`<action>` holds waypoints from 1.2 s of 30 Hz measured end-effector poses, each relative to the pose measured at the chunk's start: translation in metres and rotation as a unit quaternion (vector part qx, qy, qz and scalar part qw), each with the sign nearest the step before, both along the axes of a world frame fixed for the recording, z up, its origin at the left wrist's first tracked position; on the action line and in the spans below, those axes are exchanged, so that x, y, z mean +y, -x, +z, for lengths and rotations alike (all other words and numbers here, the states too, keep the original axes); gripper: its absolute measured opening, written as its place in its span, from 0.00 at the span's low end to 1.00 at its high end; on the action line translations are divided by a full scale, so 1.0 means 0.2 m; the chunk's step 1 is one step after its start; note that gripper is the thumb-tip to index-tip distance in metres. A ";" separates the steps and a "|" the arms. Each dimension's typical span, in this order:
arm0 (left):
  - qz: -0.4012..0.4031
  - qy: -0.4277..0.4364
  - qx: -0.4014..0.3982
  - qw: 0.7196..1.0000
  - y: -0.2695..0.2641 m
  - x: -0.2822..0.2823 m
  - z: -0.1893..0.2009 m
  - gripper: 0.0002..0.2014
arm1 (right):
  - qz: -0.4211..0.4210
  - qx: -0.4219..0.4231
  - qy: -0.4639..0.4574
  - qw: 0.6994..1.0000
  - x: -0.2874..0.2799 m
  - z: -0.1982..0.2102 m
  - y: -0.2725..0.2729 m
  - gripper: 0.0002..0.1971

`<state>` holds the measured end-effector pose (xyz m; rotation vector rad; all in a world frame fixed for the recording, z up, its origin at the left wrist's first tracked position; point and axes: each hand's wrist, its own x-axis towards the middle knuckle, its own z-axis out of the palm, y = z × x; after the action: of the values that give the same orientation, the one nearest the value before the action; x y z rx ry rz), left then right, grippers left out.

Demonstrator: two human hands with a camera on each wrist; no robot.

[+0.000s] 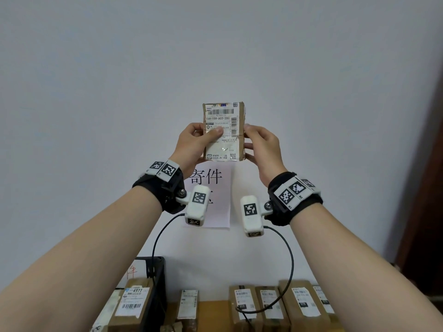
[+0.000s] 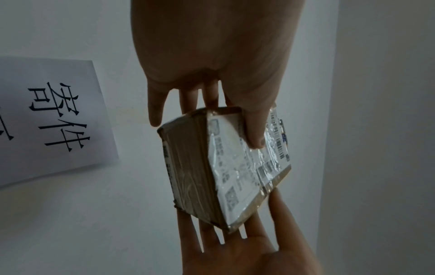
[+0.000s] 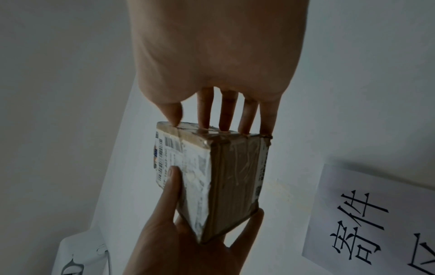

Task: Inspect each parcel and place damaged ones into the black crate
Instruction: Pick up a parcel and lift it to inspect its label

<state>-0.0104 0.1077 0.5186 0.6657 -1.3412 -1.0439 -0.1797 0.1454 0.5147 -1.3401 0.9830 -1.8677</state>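
A small brown cardboard parcel [image 1: 224, 121] wrapped in clear tape, with a white shipping label facing me, is held up in front of the wall at chest height. My left hand [image 1: 199, 140] grips its left side, thumb pressed on the label and fingers behind. My right hand [image 1: 255, 141] holds the right edge with thumb and fingertips. In the left wrist view the parcel [image 2: 226, 167] shows a taped brown end face. The right wrist view shows the parcel [image 3: 219, 176] between both hands. The black crate [image 1: 158, 281] stands low at the left, with a labelled parcel [image 1: 134, 303] in it.
Several labelled cardboard parcels [image 1: 244, 305] stand in a row on a brown surface along the bottom edge, below my arms. A white paper sign [image 1: 211, 188] with printed characters hangs on the wall behind my hands. A dark door frame [image 1: 422, 188] runs down the right side.
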 end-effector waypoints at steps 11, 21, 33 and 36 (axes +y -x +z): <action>-0.054 -0.009 0.027 0.998 0.04 0.04 0.02 0.11 | -0.003 -0.047 0.019 0.999 0.04 0.01 0.05 0.07; -0.004 0.015 0.051 0.999 0.06 0.07 0.03 0.26 | -0.103 -0.019 0.047 0.993 0.03 0.01 0.07 0.15; 0.017 0.026 0.083 0.996 0.06 0.11 0.04 0.20 | -0.070 0.037 0.033 0.996 0.09 0.04 0.03 0.10; 0.024 0.038 0.080 0.996 0.06 0.12 0.04 0.14 | 0.010 0.020 -0.021 1.000 0.11 0.05 0.02 0.13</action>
<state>-0.0217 0.1322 0.5260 0.5432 -1.2131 -0.9829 -0.1838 0.1677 0.5243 -1.3617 1.0190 -1.8016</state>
